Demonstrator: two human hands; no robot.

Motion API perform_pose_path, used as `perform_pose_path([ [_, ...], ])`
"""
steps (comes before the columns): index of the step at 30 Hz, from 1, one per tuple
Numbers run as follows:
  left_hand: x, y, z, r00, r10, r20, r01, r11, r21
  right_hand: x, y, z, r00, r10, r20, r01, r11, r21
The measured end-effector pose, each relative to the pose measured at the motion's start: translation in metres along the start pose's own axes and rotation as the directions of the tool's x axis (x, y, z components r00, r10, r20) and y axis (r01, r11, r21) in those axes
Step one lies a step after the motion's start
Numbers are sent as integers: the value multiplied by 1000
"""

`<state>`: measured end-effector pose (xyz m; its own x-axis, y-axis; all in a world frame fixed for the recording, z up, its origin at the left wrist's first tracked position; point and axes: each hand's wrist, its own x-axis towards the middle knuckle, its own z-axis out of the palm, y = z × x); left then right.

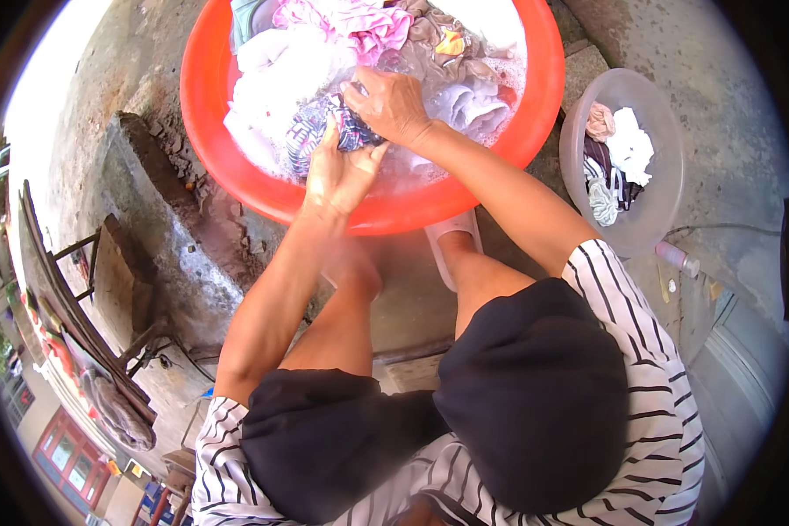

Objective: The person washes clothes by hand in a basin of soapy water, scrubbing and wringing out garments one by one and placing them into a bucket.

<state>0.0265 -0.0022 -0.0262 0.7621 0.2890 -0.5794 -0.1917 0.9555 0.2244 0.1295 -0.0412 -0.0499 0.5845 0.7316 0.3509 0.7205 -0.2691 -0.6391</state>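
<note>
A large red plastic basin (pixel 539 85) holds sudsy water and wet clothes. Near its front wall, a dark patterned cloth (pixel 350 128) is gripped between thumb and fingers of my left hand (pixel 342 172), palm turned up. My right hand (pixel 389 102) is bent over the upper end of that same cloth, fingers curled on it; the fingertips are partly hidden. Around the hands lie white cloth (pixel 289 66), a pink garment (pixel 368 29), a brown garment (pixel 434 46) with a yellow-orange patch, and a pale lilac cloth (pixel 477 108).
To the right, a translucent plastic tub (pixel 667 164) contains several small garments. A pink bottle (pixel 677 258) lies near a thin cable (pixel 723 227). Left of the basin runs a broken concrete ledge (pixel 151 171). My feet, in pale slippers (pixel 442 256), are under the basin's front edge.
</note>
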Motion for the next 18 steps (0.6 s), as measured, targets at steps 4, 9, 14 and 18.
perform_pose_path([
  [4,1,7,-27,789,58,612,-13,997,-78,-37,-52,49,921,-188,-342,118,969,-215],
  [9,-3,-8,-9,998,-31,51,38,989,-142,1,33,7,988,-113,102,132,968,-212],
  [14,-10,11,-31,964,-74,256,101,990,-95,-26,-55,-9,959,-214,185,201,976,86],
  [18,-8,12,-30,947,-27,321,54,996,-78,-30,-36,1,985,-126,122,88,957,277],
])
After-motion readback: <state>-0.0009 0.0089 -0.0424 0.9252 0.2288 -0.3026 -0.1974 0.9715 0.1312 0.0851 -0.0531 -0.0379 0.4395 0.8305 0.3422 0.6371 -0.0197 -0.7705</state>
